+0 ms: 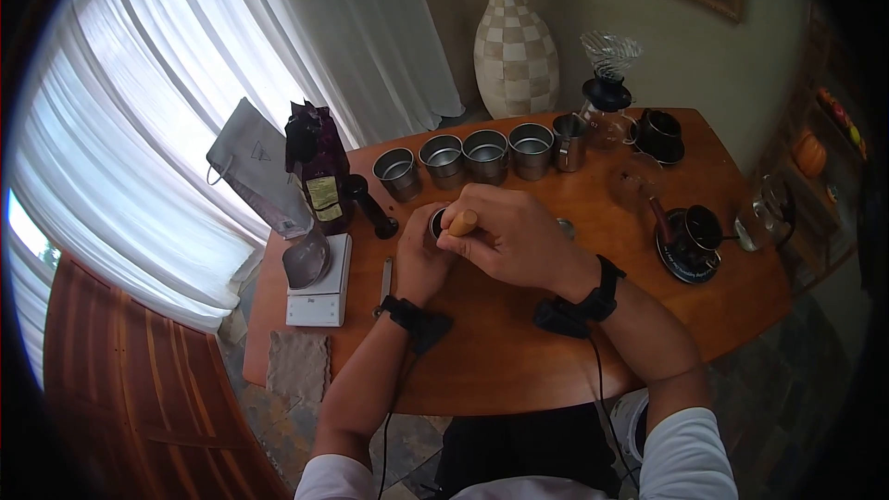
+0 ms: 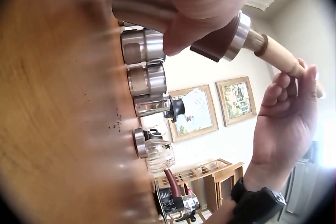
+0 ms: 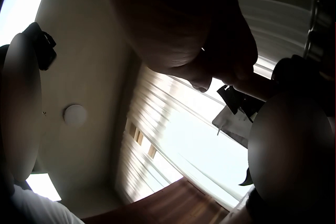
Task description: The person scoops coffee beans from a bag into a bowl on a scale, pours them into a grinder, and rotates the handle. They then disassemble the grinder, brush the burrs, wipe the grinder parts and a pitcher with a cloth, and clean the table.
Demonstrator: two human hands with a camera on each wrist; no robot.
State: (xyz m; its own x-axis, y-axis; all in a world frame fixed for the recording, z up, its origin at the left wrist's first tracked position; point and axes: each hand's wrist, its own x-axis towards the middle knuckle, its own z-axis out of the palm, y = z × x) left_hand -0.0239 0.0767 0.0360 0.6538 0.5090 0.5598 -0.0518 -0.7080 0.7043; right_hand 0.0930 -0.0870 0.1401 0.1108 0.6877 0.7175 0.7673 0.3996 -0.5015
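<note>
Above the table (image 1: 500, 356), on the person's side of the cups (image 1: 486, 157), both hands are working at the cylinder (image 2: 143, 6); the views are not showing clearly whether its base is touching the wood. The left hand (image 1: 426, 264) is wrapping its fingers round the cylinder, closely. The right hand (image 1: 519, 236) is pinching the tool (image 2: 281, 56) between thumb and fingertips, and the tool's lower end is hiding at the cylinder's top.

If the cylinder is tipping outward, it could be knocking the cups; a sideways shove on the long tool would likely be the cause. A slackening left grip could be letting the smooth metal slide or twist. Any loose contents could be spilling over the rim, adding to the dark specks (image 2: 118, 124).

The table is showing a glossy orange-brown grain. The cups are gleaming in round, brushed-looking steel. The cylinder is carrying a finely ridged brown band below a bright metal ring. The tool is tapering in pale, smooth wood; the specks are lying crumbly and scattered.
</note>
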